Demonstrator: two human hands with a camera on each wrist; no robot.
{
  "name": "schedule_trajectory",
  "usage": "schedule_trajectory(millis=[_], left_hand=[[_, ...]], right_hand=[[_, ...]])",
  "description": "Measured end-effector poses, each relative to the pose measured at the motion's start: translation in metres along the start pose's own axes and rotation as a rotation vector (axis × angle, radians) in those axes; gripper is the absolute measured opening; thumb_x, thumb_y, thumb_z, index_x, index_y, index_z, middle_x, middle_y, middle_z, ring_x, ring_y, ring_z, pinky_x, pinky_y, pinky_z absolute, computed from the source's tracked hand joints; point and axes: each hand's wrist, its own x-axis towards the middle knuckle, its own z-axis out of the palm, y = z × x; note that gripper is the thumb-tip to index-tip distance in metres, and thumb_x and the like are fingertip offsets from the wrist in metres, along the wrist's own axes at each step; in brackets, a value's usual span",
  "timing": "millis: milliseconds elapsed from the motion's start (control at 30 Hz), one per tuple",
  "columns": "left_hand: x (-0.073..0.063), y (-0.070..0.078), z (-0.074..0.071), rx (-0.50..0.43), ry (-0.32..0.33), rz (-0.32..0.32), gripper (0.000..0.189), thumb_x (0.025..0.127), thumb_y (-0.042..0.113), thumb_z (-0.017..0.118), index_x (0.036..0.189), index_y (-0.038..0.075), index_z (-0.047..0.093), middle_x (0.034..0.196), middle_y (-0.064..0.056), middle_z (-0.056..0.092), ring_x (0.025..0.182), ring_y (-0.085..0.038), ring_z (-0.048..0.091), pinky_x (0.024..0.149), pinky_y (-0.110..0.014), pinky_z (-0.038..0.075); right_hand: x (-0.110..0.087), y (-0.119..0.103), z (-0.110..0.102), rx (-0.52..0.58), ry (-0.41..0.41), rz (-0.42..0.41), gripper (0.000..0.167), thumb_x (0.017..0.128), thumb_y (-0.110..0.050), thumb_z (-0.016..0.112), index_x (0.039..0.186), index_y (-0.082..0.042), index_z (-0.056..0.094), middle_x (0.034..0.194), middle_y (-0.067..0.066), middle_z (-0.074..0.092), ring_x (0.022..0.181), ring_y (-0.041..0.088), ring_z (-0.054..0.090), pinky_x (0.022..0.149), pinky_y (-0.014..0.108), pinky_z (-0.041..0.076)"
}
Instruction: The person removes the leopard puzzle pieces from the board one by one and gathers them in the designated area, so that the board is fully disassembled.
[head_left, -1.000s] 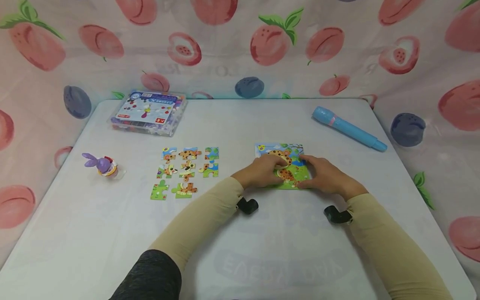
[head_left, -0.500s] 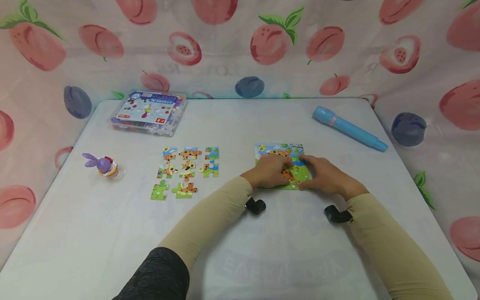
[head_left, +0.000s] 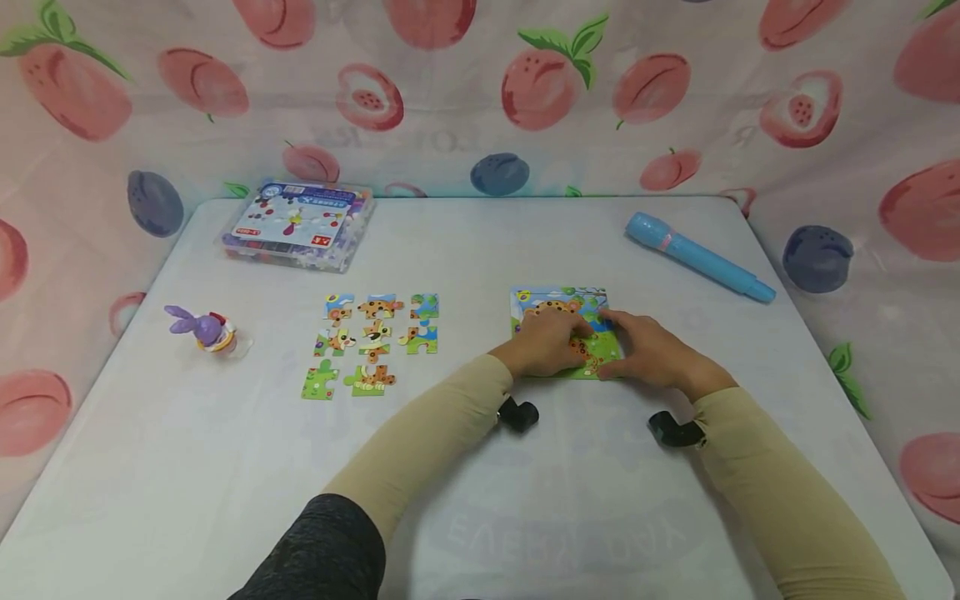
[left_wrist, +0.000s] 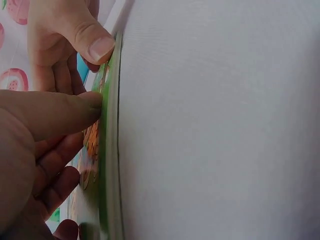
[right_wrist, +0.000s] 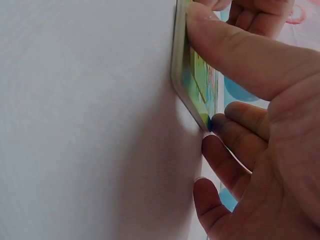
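Note:
A small picture board (head_left: 606,343) printed with a leopard on green lies flat on the white table. My left hand (head_left: 547,342) reaches over its left half, thumb and fingertips down on the picture; in the left wrist view its thumb (left_wrist: 75,111) touches the face near the front edge. I cannot tell whether a loose piece is pinched there. My right hand (head_left: 652,352) holds the board by its right side, the thumb (right_wrist: 215,32) on the near edge and fingertips at the far corner. To the left, several jigsaw pieces (head_left: 375,335) lie spaced in rows.
A clear plastic box (head_left: 296,225) with a printed label stands at the back left. In front of it is a purple rabbit figure (head_left: 206,327). A light blue tube-shaped thing (head_left: 701,258) lies at the back right. Behind the table hangs a fruit-patterned cloth (head_left: 442,92).
My left hand has shifted a little to the right across the board, covering more of the leopard. My right hand, the board and the loose jigsaw pieces have stayed in place.

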Motion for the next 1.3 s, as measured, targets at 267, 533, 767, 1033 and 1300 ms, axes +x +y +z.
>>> schedule_trajectory(millis=[267, 533, 767, 1033, 1300], left_hand=[[0.0022, 0.0005, -0.0001, -0.034, 0.007, -0.026, 0.041, 0.093, 0.028, 0.072, 0.132, 0.019, 0.066, 0.132, 0.007, 0.064, 0.13, -0.022, 0.049, 0.106, -0.055, 0.032], [0.0047, -0.0015, 0.0015, -0.05, 0.027, -0.035, 0.04, 0.093, 0.026, 0.071, 0.133, 0.018, 0.065, 0.132, 0.003, 0.063, 0.129, -0.024, 0.05, 0.102, -0.051, 0.034], [0.0052, -0.0023, 0.001, -0.055, 0.033, -0.042, 0.045, 0.091, 0.026, 0.072, 0.134, 0.017, 0.064, 0.133, 0.001, 0.062, 0.128, -0.025, 0.05, 0.102, -0.05, 0.035], [0.0066, -0.0018, 0.0017, 0.017, 0.073, -0.054, 0.041, 0.089, 0.031, 0.074, 0.127, 0.019, 0.068, 0.127, 0.0, 0.064, 0.12, -0.025, 0.054, 0.098, -0.048, 0.042], [0.0068, -0.0039, -0.0035, 0.042, 0.069, -0.057, 0.038, 0.09, 0.028, 0.072, 0.125, 0.016, 0.067, 0.118, 0.003, 0.067, 0.114, -0.02, 0.058, 0.091, -0.04, 0.047]], right_hand=[[-0.0012, -0.0016, 0.0, -0.001, 0.001, 0.001, 0.096, 0.084, -0.033, 0.083, 0.154, 0.004, 0.029, 0.156, 0.029, 0.029, 0.143, 0.048, 0.023, 0.113, 0.062, 0.02], [-0.0022, -0.003, -0.0004, 0.0, 0.002, -0.011, 0.096, 0.084, -0.034, 0.082, 0.154, 0.005, 0.029, 0.155, 0.029, 0.03, 0.142, 0.049, 0.024, 0.113, 0.062, 0.021], [-0.0018, -0.0032, -0.0004, -0.015, 0.001, -0.01, 0.095, 0.084, -0.032, 0.083, 0.153, 0.005, 0.03, 0.155, 0.029, 0.031, 0.142, 0.049, 0.024, 0.113, 0.061, 0.021], [-0.0015, -0.0024, -0.0005, -0.015, 0.002, -0.01, 0.096, 0.083, -0.033, 0.083, 0.153, 0.005, 0.03, 0.155, 0.03, 0.031, 0.142, 0.049, 0.024, 0.113, 0.062, 0.02], [-0.0005, 0.0008, 0.0006, -0.007, 0.007, -0.026, 0.097, 0.083, -0.035, 0.083, 0.153, 0.006, 0.03, 0.155, 0.03, 0.03, 0.143, 0.048, 0.024, 0.114, 0.061, 0.02]])
